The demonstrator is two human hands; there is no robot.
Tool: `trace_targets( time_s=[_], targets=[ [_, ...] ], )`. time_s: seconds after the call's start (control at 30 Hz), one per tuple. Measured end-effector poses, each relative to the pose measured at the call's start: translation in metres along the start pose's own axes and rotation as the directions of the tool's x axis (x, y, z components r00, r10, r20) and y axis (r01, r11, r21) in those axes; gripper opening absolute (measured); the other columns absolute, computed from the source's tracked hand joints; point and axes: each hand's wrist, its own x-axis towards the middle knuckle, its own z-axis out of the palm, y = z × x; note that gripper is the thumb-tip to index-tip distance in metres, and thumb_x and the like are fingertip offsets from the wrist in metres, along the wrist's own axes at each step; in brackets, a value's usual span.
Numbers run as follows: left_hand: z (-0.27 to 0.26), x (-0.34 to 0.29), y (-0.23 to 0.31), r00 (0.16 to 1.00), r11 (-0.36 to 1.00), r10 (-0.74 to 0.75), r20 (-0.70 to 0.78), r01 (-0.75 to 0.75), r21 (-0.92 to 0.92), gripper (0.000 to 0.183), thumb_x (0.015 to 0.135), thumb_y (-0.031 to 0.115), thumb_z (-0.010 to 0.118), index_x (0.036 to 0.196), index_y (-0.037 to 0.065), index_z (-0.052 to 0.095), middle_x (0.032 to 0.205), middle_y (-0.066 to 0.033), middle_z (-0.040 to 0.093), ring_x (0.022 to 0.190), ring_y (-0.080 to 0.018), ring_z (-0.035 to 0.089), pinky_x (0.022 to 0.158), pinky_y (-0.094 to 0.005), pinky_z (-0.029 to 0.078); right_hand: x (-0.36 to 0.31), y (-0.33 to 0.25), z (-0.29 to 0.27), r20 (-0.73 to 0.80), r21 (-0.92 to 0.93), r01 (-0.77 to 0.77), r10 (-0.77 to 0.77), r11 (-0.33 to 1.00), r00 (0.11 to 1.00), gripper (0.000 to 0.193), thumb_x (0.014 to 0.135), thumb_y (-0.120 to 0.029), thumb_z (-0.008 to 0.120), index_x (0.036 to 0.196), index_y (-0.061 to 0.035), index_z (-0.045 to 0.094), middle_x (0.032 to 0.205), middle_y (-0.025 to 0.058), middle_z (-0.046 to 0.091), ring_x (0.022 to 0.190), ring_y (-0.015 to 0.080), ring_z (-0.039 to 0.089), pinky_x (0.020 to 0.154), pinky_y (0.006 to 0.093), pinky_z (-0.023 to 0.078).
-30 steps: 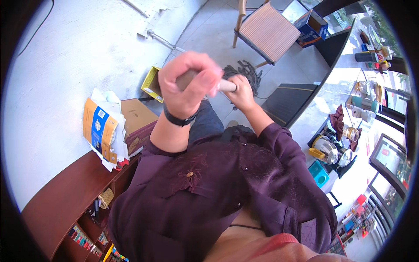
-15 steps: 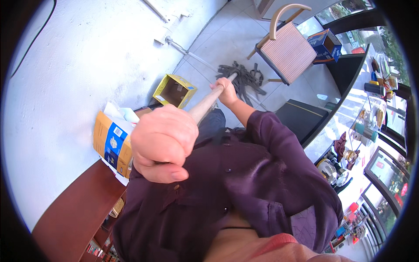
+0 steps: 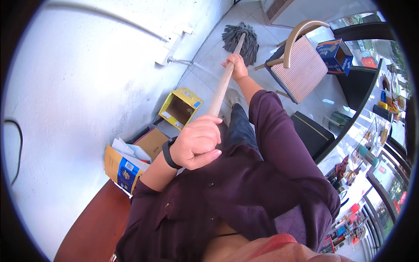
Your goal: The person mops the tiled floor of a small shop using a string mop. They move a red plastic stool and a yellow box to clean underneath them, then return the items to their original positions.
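Observation:
A mop with a pale wooden handle (image 3: 221, 91) stretches away from my body. My left hand (image 3: 197, 142), with a black band on its wrist, is closed round the handle's near end. Farther down, my right hand (image 3: 236, 67) grips the shaft, the arm reaching out straight. The mop's grey strands (image 3: 241, 41) rest bunched on the tiled floor, between the white wall and a chair.
Right of the mop stands a wooden chair (image 3: 301, 65) with a striped seat. A blue box (image 3: 335, 56) is behind it. Along the left wall are an open yellow box (image 3: 181, 108), an orange-and-blue carton (image 3: 124, 170) and a red-brown surface (image 3: 94, 218). A cluttered glass counter (image 3: 349, 144) runs down the right.
The mop head has slid farther away across the floor, its strands now bunched. Both hands have gone forward with the handle, the left one dropping away from close in front of the camera.

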Motion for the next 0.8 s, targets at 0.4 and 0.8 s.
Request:
trace_targets(
  time_s=[0.4, 0.8],
  targets=[
    [-0.022, 0.115, -0.142, 0.994, 0.995, -0.004, -0.112, 0.015, 0.094, 0.023, 0.070, 0.000, 0.060, 0.053, 0.005, 0.045, 0.064, -0.0061, 0.051, 0.071, -0.0248, 0.058, 0.093, -0.0489, 0.041, 0.163, 0.152, -0.010, 0.091, -0.090, 0.034, -0.026, 0.995, 0.995, 0.024, 0.064, -0.010, 0.077, 0.071, -0.0120, 0.054, 0.081, 0.0041, 0.058, 0.093, 0.0289, 0.054, 0.073, 0.0404, 0.047],
    [-0.056, 0.140, -0.098, 0.999, 0.997, 0.024, -0.049, -0.021, 0.071, 0.022, 0.061, 0.002, 0.064, 0.055, 0.006, 0.043, 0.059, -0.0060, 0.047, 0.057, -0.0240, 0.050, 0.068, -0.0394, 0.045, 0.167, 0.091, 0.006, -0.070, 0.060, 0.021, -0.017, 0.998, 0.997, 0.020, 0.072, -0.011, 0.073, 0.073, -0.0075, 0.053, 0.082, 0.0088, 0.058, 0.088, 0.0313, 0.053, 0.076, 0.0397, 0.045]
  ],
)
